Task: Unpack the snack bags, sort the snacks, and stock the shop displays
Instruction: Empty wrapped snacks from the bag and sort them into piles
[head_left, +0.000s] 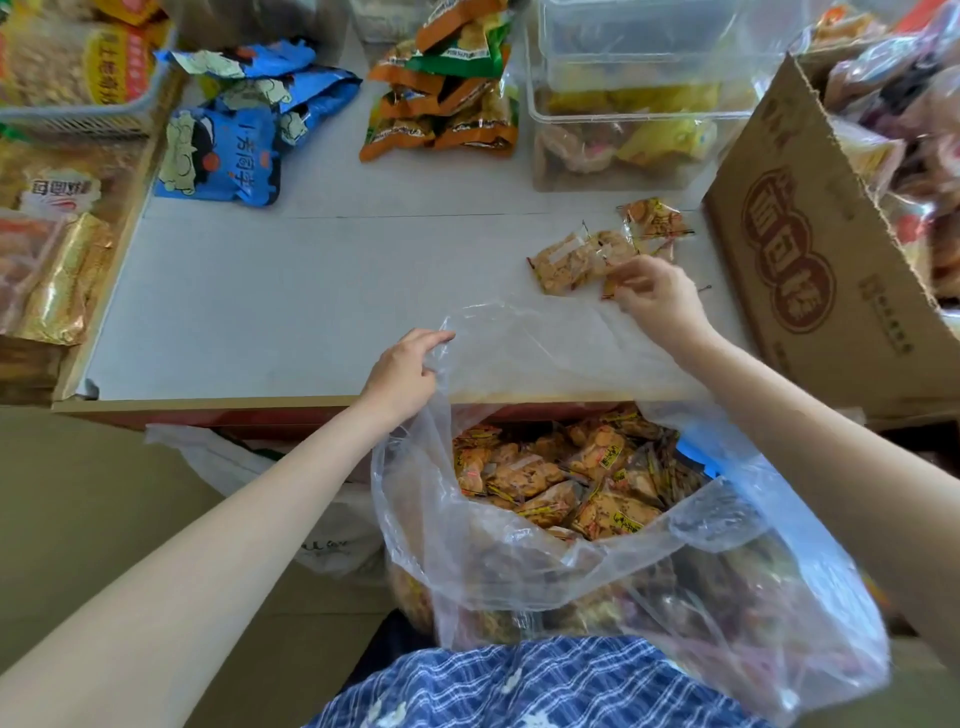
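A big clear plastic bag (545, 551) hangs open below the table edge, filled with several small orange snack packets (566, 483). My left hand (405, 371) grips the bag's rim at the table edge. My right hand (657, 296) pinches a small snack packet (610, 285) on the white table (322, 291). Right beside it lie a few loose packets of the same kind (571, 262), one further back (655, 219).
Blue snack bags (228, 150) and orange-green packs (447, 104) lie at the back. Stacked clear tubs (623, 119) hold yellow snacks. A cardboard box (810, 260) of wrapped goods stands at right. A basket (78, 67) and gold packs (62, 275) are at left.
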